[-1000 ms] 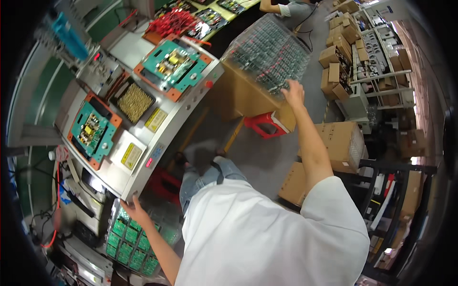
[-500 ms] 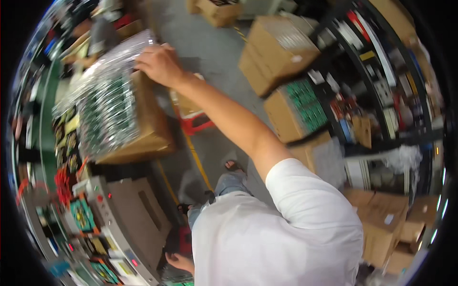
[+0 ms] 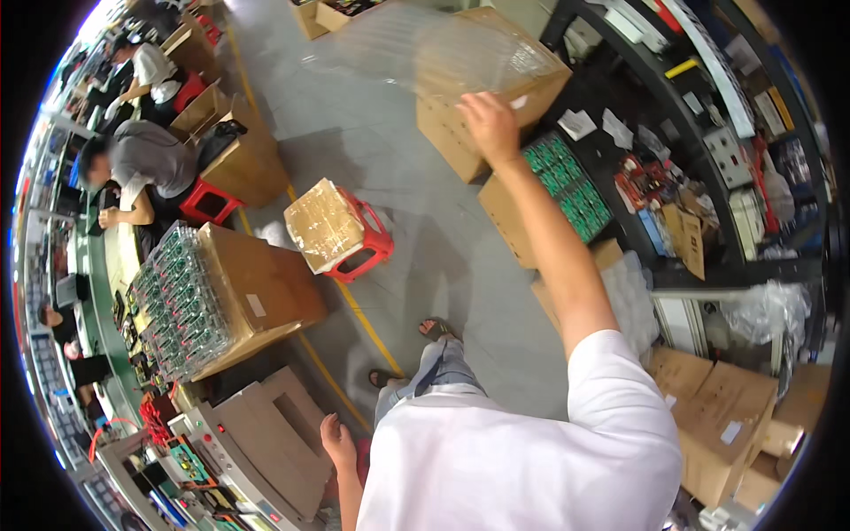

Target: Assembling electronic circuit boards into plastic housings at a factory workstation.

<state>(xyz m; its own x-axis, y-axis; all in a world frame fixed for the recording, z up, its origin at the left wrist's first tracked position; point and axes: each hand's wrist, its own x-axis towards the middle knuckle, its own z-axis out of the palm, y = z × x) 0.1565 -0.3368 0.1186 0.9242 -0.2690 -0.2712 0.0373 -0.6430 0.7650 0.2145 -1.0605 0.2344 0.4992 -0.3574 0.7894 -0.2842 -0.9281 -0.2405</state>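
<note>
A grey workshop floor (image 3: 354, 133) with yellow lines fills the middle of the frame; a green desk (image 3: 102, 288) runs along the left edge.

Position of parts: I locate the clear plastic sheet (image 3: 381, 44) at upper centre, motion-blurred, its right part overlapping the top of a brown carton (image 3: 447, 133). My right hand (image 3: 490, 124) is just below it, fingers loosely extended, with no grip visible. I cannot tell whether the fingertips touch the plastic. My left hand (image 3: 336, 442), lower centre-left, is relaxed and half-curled, holds nothing visible and hangs near the beige machine (image 3: 266, 434).

Handling notes: I judge the plastic to be light and prone to drift. Keep it level and low over the carton; support it until its edges lie within the carton's outline. Keep the right forearm clear of the green boards (image 3: 571, 186) at right of centre. Leave the film-wrapped stack of boards (image 3: 181, 305), left of centre, undisturbed. Watch footing near the red stool (image 3: 376, 239) at centre.
</note>
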